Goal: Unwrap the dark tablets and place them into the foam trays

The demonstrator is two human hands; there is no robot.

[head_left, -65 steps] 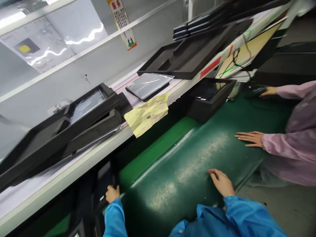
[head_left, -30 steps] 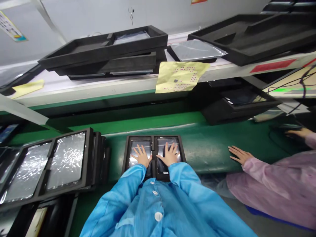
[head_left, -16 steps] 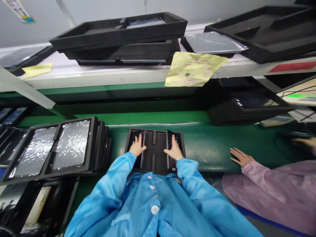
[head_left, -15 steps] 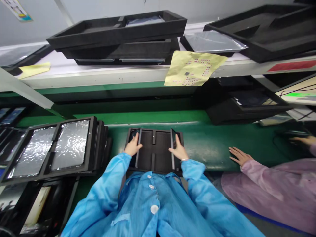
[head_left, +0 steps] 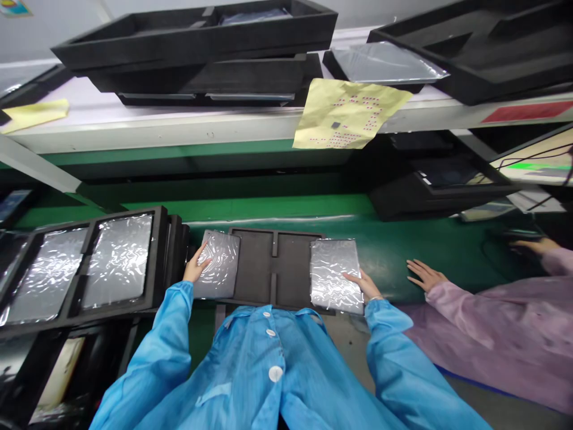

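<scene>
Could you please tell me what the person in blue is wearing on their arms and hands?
Both arms have loose, creased, bright blue long sleeves, matching the blue garment with white round buttons. The left hand and right hand are ungloved. A thin line at the right wrist may be a band; it is too small to tell.
</scene>
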